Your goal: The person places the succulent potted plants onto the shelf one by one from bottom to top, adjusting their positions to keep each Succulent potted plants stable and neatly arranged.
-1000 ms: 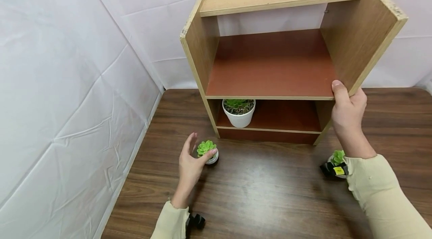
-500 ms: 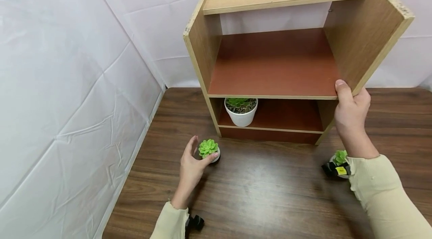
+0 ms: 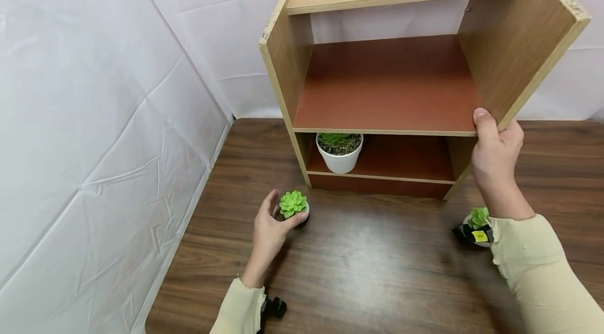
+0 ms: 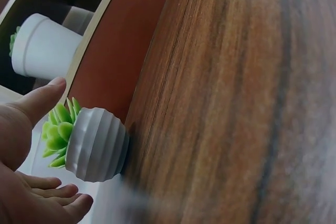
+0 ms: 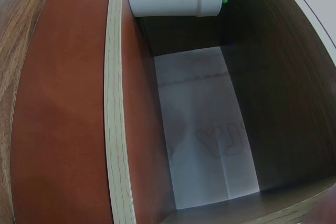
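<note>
Small plant (image 3: pixel 293 204): upright on the worktop (image 3: pixel 373 271), in the gap between the thumb and fingers of the left hand (image 3: pixel 270 226); green leaves, ribbed pale pot.
Left hand: thumb and fingers apart, on opposite sides of the small plant; whether the thumb touches it cannot be told.
Right hand (image 3: pixel 496 155): fingers clamped on the right side panel of the shelf (image 3: pixel 384 93), thumb by the middle board's front edge.
White pot (image 3: pixel 341 162): on the lower board, beyond and right of the left fingers, well left of the right fingers; holds a green plant.
Second plant (image 3: pixel 479 216): nearer the person than the right fingers, partly hidden by the black wrist camera (image 3: pixel 464 235) and sleeve (image 3: pixel 533 250).
</note>
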`<control>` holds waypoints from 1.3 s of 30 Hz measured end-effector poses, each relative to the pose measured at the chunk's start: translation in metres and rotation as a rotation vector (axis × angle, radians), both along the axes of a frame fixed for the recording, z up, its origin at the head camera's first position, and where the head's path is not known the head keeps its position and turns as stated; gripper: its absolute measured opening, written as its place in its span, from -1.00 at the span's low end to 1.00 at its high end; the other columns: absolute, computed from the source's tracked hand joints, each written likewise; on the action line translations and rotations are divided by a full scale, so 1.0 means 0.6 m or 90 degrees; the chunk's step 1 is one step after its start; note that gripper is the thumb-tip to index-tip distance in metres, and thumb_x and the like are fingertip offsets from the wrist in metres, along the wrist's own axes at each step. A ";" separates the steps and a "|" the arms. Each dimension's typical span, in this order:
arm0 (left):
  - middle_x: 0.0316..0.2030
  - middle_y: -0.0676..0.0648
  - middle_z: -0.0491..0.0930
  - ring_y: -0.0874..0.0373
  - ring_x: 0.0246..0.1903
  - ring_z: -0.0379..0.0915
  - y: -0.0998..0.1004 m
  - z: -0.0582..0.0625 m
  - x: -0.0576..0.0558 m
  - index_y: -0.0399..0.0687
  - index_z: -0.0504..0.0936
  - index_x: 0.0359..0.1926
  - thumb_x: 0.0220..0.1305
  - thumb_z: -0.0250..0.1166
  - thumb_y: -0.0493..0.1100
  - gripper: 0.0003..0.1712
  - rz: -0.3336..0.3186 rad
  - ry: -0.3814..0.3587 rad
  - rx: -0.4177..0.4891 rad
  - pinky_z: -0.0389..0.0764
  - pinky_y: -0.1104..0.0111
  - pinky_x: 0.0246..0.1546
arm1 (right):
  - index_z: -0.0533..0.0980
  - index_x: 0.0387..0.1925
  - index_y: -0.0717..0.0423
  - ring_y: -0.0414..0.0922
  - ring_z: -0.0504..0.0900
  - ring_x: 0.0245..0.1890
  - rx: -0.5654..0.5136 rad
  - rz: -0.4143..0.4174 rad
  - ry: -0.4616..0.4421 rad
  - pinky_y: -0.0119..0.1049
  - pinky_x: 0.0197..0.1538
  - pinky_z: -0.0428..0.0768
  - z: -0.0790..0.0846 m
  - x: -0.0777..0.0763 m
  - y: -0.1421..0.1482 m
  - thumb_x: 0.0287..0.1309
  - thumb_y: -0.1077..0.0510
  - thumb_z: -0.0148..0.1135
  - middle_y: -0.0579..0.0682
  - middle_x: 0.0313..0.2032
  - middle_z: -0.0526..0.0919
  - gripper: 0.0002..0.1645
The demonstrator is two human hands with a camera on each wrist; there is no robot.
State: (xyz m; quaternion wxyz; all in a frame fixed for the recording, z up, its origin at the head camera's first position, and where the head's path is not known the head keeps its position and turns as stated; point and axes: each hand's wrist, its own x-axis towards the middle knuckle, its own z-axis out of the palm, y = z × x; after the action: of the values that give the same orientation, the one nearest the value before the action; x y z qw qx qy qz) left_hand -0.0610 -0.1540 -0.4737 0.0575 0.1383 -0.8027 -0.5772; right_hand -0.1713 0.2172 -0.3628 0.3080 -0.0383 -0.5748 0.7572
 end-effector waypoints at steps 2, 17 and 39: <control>0.38 -0.17 0.25 -0.11 0.31 0.22 0.000 -0.002 -0.002 -0.23 0.22 0.44 -0.12 0.64 -0.08 0.14 -0.004 -0.005 0.002 0.34 0.18 0.21 | 0.65 -0.32 0.21 -0.19 0.56 -0.41 -0.002 -0.001 -0.001 -0.41 -0.18 0.41 0.002 0.001 -0.001 0.23 0.26 0.21 -0.01 -0.45 0.64 -0.89; 0.33 -0.26 0.30 -0.04 0.31 0.22 -0.005 -0.014 -0.002 -0.34 0.25 0.39 -0.10 0.62 -0.23 0.07 -0.018 0.000 0.066 0.29 0.21 0.24 | 0.65 -0.32 0.20 -0.19 0.56 -0.40 -0.001 0.001 -0.007 -0.41 -0.18 0.41 0.000 0.005 -0.003 0.23 0.27 0.21 -0.02 -0.44 0.65 -0.89; 0.28 -0.31 0.36 -0.07 0.29 0.25 -0.004 -0.020 -0.008 -0.36 0.32 0.34 -0.12 0.63 -0.26 0.00 -0.033 -0.008 0.058 0.30 0.20 0.24 | 0.65 -0.28 0.27 -0.19 0.57 -0.38 -0.012 0.008 0.008 -0.41 -0.16 0.40 0.003 0.003 -0.003 0.22 0.28 0.20 0.03 -0.40 0.65 -0.86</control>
State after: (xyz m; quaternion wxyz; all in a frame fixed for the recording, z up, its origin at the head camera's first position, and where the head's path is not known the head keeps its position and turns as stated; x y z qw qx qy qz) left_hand -0.0655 -0.1566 -0.4858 0.0311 0.1235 -0.7791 -0.6139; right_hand -0.1694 0.2154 -0.3610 0.3067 -0.0327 -0.5656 0.7648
